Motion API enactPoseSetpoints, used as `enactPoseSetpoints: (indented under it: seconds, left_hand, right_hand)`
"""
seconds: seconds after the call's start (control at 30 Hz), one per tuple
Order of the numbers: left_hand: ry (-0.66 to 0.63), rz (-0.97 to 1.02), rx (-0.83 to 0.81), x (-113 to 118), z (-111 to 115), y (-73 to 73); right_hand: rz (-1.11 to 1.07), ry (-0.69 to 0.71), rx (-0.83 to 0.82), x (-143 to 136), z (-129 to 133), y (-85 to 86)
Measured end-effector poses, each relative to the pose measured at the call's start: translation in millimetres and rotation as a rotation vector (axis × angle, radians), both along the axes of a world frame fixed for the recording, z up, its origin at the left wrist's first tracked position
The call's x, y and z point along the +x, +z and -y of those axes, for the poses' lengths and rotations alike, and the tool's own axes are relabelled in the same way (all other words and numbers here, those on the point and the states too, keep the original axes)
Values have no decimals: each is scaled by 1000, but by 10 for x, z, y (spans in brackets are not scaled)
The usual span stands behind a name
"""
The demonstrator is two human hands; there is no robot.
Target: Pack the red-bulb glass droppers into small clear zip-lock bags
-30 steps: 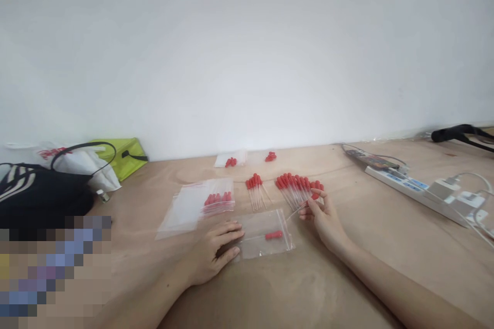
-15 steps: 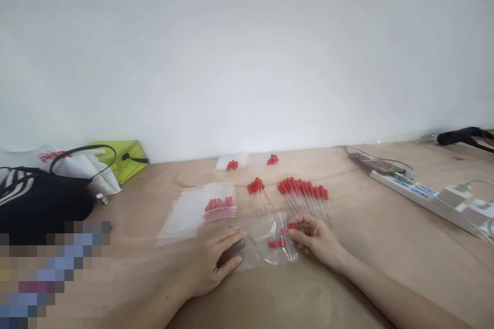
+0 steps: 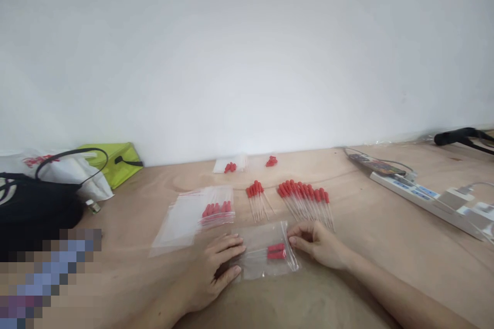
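Two red-bulbed droppers point(image 3: 276, 255) already lie inside a clear zip bag point(image 3: 257, 239), near middle. The left hand point(image 3: 218, 264) rests on its left end, fingers slightly apart; the right hand point(image 3: 320, 244) is at the zip edge, whether pinching I can't tell. Farther left, a bag stack point(image 3: 216, 211) shows more bulbs; a small bunch point(image 3: 255, 190) and larger fan point(image 3: 304, 191) of droppers lie unbagged beyond.
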State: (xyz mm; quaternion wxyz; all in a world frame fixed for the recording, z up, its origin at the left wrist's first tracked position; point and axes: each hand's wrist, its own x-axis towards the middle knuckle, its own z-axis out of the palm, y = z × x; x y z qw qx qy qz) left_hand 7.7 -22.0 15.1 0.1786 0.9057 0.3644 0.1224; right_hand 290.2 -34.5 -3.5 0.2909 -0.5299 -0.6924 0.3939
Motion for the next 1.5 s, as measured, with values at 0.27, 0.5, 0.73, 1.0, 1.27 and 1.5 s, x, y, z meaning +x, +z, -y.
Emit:
enactPoseSetpoints:
  seconds: [0.27, 0.5, 0.73, 1.0, 1.27, 1.5]
  left_hand:
    - [-18, 81, 2, -17, -15, -33]
    - [-17, 64, -40, -20, -11, -58]
    - [-6, 37, -55, -6, 3, -29]
    - [-18, 45, -25, -4, -3, -44]
    - [-23, 42, -17, -2, -19, -77]
    - [-31, 41, -6, -13, -17, -81]
  right_hand:
    - [759, -459, 278, -193, -568, 339]
    - [882, -491, 158, -368, -870, 262]
    - [799, -506, 187, -323, -778, 349]
    - [-281, -586, 256, 75, -240, 139]
    - [-655, -678, 145, -1, -112, -165]
    - [-743, -690, 107, -67, -72, -128]
